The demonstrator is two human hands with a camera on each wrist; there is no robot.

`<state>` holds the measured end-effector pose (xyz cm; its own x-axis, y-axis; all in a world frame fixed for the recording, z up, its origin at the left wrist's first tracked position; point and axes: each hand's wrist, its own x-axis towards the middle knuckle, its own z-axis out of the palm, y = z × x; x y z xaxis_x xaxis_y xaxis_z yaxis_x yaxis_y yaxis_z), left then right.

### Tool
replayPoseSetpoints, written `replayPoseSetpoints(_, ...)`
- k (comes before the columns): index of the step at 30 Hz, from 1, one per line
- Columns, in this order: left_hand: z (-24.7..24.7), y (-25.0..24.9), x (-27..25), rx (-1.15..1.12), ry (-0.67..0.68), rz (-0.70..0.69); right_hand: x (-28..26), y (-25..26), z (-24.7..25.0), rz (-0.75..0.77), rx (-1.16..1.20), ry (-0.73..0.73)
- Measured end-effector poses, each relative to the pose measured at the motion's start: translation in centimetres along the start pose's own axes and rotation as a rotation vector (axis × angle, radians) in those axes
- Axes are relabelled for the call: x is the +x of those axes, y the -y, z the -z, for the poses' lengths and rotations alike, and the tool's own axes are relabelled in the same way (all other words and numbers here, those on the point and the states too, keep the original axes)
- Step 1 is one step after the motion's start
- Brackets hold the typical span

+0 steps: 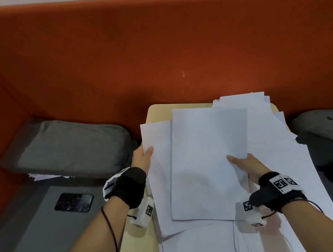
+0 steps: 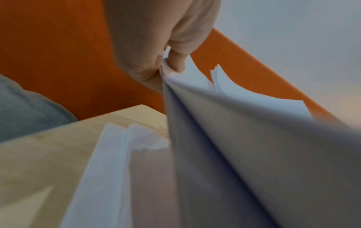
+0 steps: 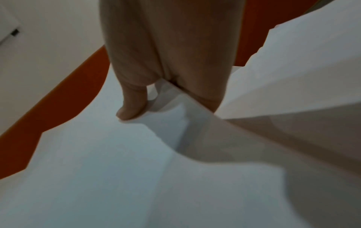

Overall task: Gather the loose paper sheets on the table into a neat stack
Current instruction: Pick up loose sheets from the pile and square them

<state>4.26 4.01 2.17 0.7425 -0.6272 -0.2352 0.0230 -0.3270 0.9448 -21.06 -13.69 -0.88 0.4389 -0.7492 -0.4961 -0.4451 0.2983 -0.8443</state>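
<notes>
Fingers: your left hand [image 1: 143, 156] pinches the left edge of a lifted sheaf of white paper sheets [image 1: 206, 163]; your right hand [image 1: 245, 166] clamps its right edge, thumb on top. Location: sheaf held just above the pale wooden table [image 1: 137, 250], over scattered white loose sheets [image 1: 271, 131]. Long axis: runs away from you toward the orange upholstered backrest [image 1: 149, 52], tilted slightly right. Both hands equally near.
</notes>
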Motion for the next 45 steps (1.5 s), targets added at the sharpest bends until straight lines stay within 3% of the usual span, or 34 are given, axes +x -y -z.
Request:
replayPoseSetpoints(6,-1.1,-1.9,0.5,-0.097,0.063,-0.053,0.2,1.3,-0.4,0.073,0.079,-0.074)
replayPoseSetpoints(12,-3.7,-3.0,-2.5,-0.191,0.122,-0.237,-0.4,3.1,-3.4,0.146,0.133,-0.015)
replayPoseSetpoints(17,-2.7,-5.9,-2.8,-0.344,0.146,-0.362,-0.9,4.6,-3.1,0.228,0.304,0.028)
replayPoseSetpoints(20,-1.4,-8.5,-2.7,-0.403,0.11,-0.472,-1.8,7.0,-2.5,0.282,0.269,0.09)
replayPoseSetpoints(25,0.2,-11.2,-2.4,-0.407,-0.025,-0.602,-4.0,11.7,-2.7,0.525,0.17,0.07)
replayPoseSetpoints(30,1.3,-10.5,-2.1,-0.401,-0.091,-0.612,-5.1,13.3,-3.3,0.633,0.108,0.079)
replayPoseSetpoints(37,1.0,-10.3,-2.4,-0.334,-0.068,-0.606,-5.9,13.5,-3.7,0.633,0.13,0.063)
replayPoseSetpoints(43,1.1,-11.9,-2.5,-0.331,-0.114,-0.692,-7.4,15.3,-3.1,0.69,0.249,0.101)
replayPoseSetpoints(45,1.0,-11.3,-2.3,-0.321,-0.1,-0.655,-7.4,15.3,-3.1,0.663,0.259,0.091)
